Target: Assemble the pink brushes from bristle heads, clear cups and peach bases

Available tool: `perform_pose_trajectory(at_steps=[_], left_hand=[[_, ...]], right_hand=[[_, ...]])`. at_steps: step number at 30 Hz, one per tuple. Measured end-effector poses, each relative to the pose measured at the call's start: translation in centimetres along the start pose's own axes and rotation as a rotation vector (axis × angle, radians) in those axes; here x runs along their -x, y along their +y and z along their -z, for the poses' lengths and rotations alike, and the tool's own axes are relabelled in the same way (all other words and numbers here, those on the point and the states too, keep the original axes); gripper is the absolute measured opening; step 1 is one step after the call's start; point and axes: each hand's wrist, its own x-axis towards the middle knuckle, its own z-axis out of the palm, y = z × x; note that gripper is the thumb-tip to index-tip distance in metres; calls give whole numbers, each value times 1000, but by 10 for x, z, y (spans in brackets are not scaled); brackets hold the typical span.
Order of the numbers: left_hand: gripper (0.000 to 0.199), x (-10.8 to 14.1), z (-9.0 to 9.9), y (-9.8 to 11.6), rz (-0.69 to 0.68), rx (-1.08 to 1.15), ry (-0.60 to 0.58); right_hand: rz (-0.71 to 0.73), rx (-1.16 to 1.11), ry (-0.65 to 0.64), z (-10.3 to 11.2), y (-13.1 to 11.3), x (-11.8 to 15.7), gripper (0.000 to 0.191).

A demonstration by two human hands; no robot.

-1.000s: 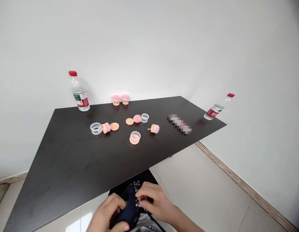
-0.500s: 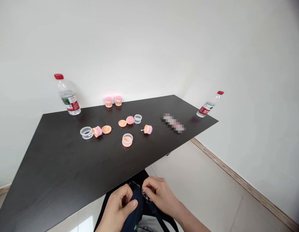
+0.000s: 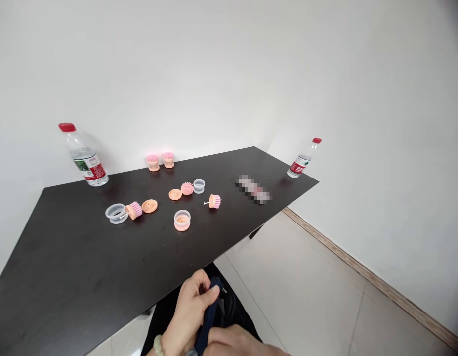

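Observation:
Over my lap, below the table's front edge, my left hand (image 3: 191, 299) is closed, thumb and fingers pinching the upper end of a dark blue cloth bag (image 3: 211, 311). A small bit of metal shows by that end. Lower down and closer to my body, my right hand (image 3: 234, 342) is curled against the bag's lower part. What its fingers hold is hidden, and the bottom of the frame cuts off the hand.
Pink brush heads (image 3: 215, 201), orange discs (image 3: 149, 206), clear rings (image 3: 116, 213) and a ring-topped orange cup (image 3: 182, 220) lie on the dark table (image 3: 84, 277). Water bottles (image 3: 88, 165) stand left and right (image 3: 301, 163). A blurred-out object (image 3: 253, 189) lies right of centre.
My right hand has moved down toward my body, away from the bag's top end. The left keeps its pinch there. The view has turned slightly right.

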Motion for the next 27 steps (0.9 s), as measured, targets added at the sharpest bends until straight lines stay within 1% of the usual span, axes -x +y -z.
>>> perform_pose_trajectory(at_steps=[2,4,6,8,9,11,12,14,16,18,20,22,23,25,27], left_hand=[[48,-1,-1,-1,34,0,-32],[45,-1,0,-1,16,-8,-58],[40,0,3,1,-46,-44,-69],[36,1,6,3,-109,-132,-75],[34,3,9,4,-136,-195,-71],[32,5,14,4,-201,-336,-33],[30,7,16,3,-237,-405,-2],[27,9,21,0,-300,-512,60],[27,11,24,-5,-337,-566,89],[28,13,26,-9,-351,-579,98],[27,17,26,-12,-357,-573,110],[20,22,26,-14,-367,-563,112],[15,25,26,-14,-389,-564,94],[10,34,24,-17,-487,-595,31],[14,43,21,-22,-640,-679,-39]], right_hand=[[18,-50,-13,7,2,3,57],[-3,-10,34,21,1,3,52],[-5,62,97,36,-2,0,44],[-21,96,125,48,-3,-2,41],[-39,92,122,52,-3,-1,42],[-120,98,94,55,-1,3,44],[-165,102,67,55,0,6,42],[-286,99,-2,52,3,11,33],[-412,99,-112,49,7,12,20],[-482,155,-244,45,11,8,13],[-482,257,-354,40,15,-1,14],[-447,358,-417,33,19,-10,8],[-419,402,-436,29,22,-14,4],[-352,465,-448,20,27,-19,14],[-304,476,-438,14,32,-20,14]])
